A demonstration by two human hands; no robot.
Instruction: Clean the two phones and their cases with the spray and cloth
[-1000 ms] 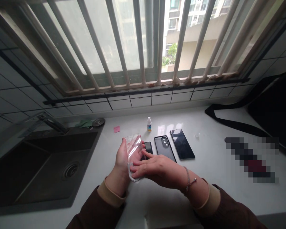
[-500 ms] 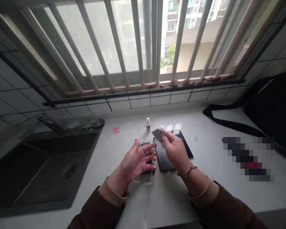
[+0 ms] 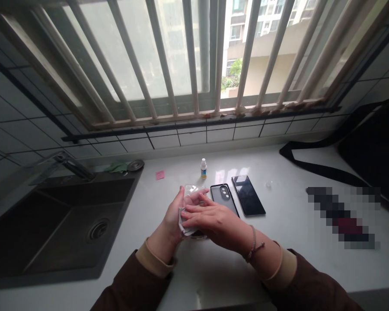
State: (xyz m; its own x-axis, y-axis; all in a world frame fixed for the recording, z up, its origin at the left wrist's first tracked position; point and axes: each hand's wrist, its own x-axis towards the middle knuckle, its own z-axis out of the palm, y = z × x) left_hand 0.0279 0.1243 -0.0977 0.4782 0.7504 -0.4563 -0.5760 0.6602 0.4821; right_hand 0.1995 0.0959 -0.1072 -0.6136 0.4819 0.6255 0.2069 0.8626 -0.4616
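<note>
My left hand (image 3: 172,220) is curled round the edges of a clear phone case (image 3: 192,189), held above the counter. Against the inside of that case, my right hand (image 3: 218,222) presses a folded white wipe (image 3: 183,223) under its fingers. Just to the right lies a black phone case (image 3: 218,199) with camera cut-outs, its lower part behind my right hand. Beside it a dark smartphone (image 3: 249,196) lies flat. Something dark shows below the clear case, mostly hidden by my hands.
Behind my hands stands a small white-capped bottle (image 3: 203,169). A pink sticky note (image 3: 160,175) lies left of it. The dark sink (image 3: 66,242) with its tap (image 3: 74,166) is at left. At right are a black strap (image 3: 324,170), a black bag (image 3: 376,147) and a blurred-out patch.
My right hand has moved left and down, bringing the wipe onto the clear case. My left hand's spread fingers have drawn in round the case. The black case and smartphone now show more.
</note>
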